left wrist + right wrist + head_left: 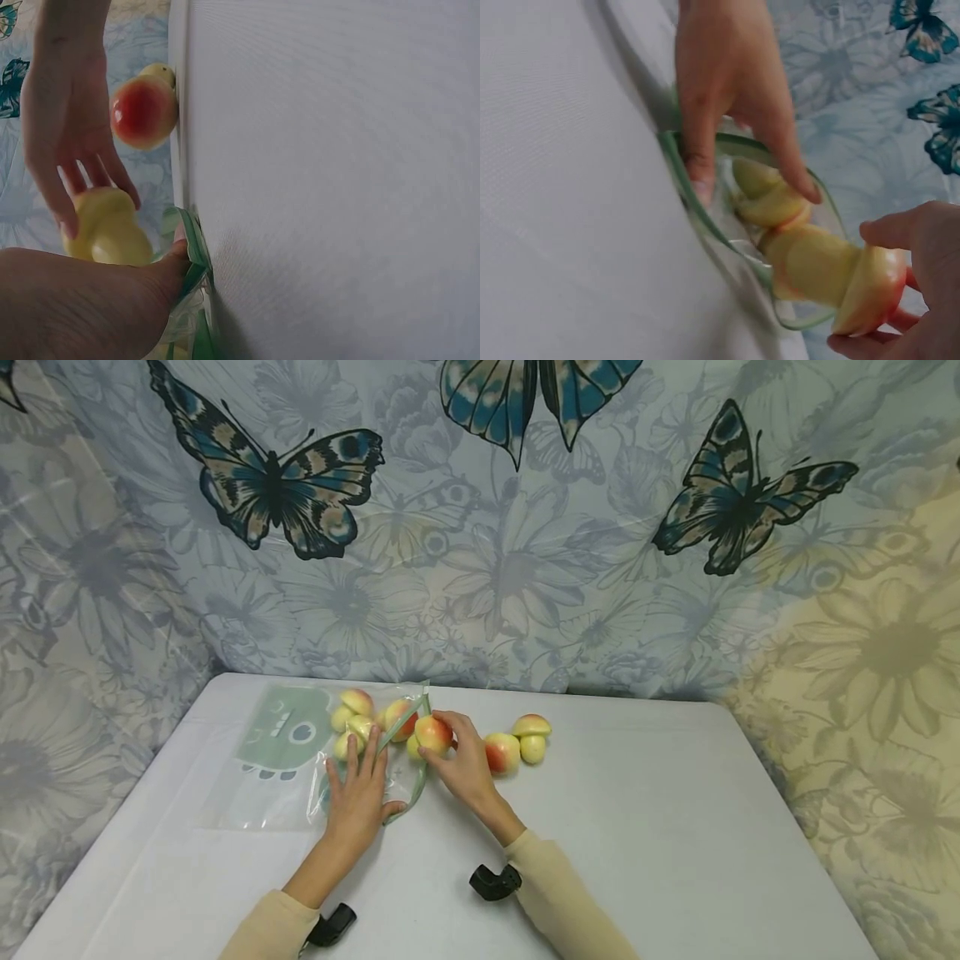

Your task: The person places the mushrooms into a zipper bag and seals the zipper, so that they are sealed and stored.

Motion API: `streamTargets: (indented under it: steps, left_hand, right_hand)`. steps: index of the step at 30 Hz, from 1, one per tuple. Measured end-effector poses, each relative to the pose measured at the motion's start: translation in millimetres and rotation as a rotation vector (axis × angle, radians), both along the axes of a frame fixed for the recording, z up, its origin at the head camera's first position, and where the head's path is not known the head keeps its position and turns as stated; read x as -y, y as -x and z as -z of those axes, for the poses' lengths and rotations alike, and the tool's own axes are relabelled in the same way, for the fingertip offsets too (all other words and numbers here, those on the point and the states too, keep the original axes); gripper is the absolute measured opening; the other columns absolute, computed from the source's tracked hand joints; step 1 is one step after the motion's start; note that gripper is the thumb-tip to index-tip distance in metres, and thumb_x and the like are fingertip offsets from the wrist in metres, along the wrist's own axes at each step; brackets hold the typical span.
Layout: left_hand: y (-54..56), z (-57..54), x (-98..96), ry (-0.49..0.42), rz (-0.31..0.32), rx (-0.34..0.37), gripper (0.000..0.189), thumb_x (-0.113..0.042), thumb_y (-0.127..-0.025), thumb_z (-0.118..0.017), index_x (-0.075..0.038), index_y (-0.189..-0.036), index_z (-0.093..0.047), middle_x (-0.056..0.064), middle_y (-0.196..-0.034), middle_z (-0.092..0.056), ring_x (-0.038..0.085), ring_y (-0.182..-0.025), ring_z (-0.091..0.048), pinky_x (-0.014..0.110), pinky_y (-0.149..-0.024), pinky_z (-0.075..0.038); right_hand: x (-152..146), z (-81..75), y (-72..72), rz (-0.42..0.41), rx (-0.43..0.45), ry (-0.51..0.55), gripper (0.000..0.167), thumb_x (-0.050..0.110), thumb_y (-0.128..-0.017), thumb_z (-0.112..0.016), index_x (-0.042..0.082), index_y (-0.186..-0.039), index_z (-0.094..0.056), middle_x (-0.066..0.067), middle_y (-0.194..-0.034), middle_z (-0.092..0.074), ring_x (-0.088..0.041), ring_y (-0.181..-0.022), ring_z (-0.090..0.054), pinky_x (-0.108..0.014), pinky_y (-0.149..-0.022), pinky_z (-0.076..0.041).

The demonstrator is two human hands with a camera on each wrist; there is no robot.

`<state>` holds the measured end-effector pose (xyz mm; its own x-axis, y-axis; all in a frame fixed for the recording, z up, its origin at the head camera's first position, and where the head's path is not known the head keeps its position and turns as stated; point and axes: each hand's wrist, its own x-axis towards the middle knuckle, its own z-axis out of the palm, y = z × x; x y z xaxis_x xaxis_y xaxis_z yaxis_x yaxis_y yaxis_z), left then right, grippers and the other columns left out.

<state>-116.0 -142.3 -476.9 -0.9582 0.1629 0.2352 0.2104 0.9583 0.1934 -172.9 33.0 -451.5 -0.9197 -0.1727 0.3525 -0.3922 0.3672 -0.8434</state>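
A clear zip bag [225,802] with a green mouth strip and a printed green face lies on the table. Several yellow-and-red mushroom-shaped pieces [357,702] show inside it. My left hand [358,806] spreads its fairly straight fingers over the bag's mouth, the thumb [174,262] at the green rim [676,161], which gapes in the right wrist view. At that opening my right hand [465,764] holds a mushroom-shaped piece [874,289] by its reddish cap, thumb and fingers on opposite sides. Its yellow stem points into the bag.
To the right of my right hand, two more mushroom-shaped pieces, one rounded with a red side [502,753] and one with its cap upward [532,727], rest on the white table [637,827]. A butterfly-patterned backdrop [517,585] stands behind the table's far edge.
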Motion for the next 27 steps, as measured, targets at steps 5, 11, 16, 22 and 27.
streamTargets:
  steps: [5,11,16,22,27]
  left_hand:
    - [0.7,0.2,0.4,0.010,-0.005,-0.009,0.093,-0.038,-0.067,-0.085,0.006,-0.140,-0.047,0.019,-0.162,-0.014,0.048,-0.145,-0.010,0.077,-0.103,-0.017]
    - [0.2,0.1,0.1,0.001,-0.005,0.006,0.094,-0.038,-0.068,-0.085,0.006,-0.141,-0.046,0.019,-0.162,-0.013,0.047,-0.146,-0.009,0.077,-0.104,-0.016]
    - [0.3,0.7,0.5,0.006,-0.006,0.009,0.095,-0.038,-0.068,-0.084,0.005,-0.143,-0.044,0.017,-0.162,-0.013,0.047,-0.146,-0.009,0.076,-0.104,-0.015]
    - [1.1,1.5,0.1,0.007,-0.007,0.007,0.096,-0.039,-0.068,-0.084,0.003,-0.144,-0.043,0.017,-0.163,-0.012,0.046,-0.146,-0.009,0.076,-0.105,-0.015]
    - [1.1,0.5,0.2,0.001,-0.005,0.019,0.096,-0.038,-0.069,-0.084,0.004,-0.144,-0.042,0.017,-0.163,-0.012,0.047,-0.146,-0.008,0.076,-0.105,-0.014]
  right_hand:
    - [8.1,11.0,2.1,0.062,0.008,-0.005,0.052,0.007,-0.081,-0.078,0.001,-0.129,-0.058,-0.017,-0.128,-0.053,-0.028,-0.112,-0.054,-0.043,-0.090,-0.052]
    - [15.6,22.8,5.4,0.154,0.038,0.029,0.051,0.009,-0.081,-0.079,0.000,-0.127,-0.058,-0.017,-0.124,-0.049,-0.029,-0.116,-0.052,-0.042,-0.100,-0.044]
    - [22.6,30.1,8.1,0.201,0.076,0.024,0.053,0.016,-0.083,-0.078,0.001,-0.129,-0.056,-0.016,-0.123,-0.046,-0.028,-0.117,-0.050,-0.040,-0.105,-0.040]
    - [24.7,27.6,8.5,0.236,0.098,-0.044,0.058,0.025,-0.083,-0.079,0.003,-0.131,-0.056,-0.014,-0.124,-0.048,-0.029,-0.117,-0.052,-0.040,-0.103,-0.042]
    - [19.5,23.0,5.3,0.204,0.096,-0.088,0.057,0.026,-0.090,-0.072,-0.001,-0.136,-0.054,-0.017,-0.130,-0.052,-0.032,-0.120,-0.053,-0.043,-0.102,-0.043]
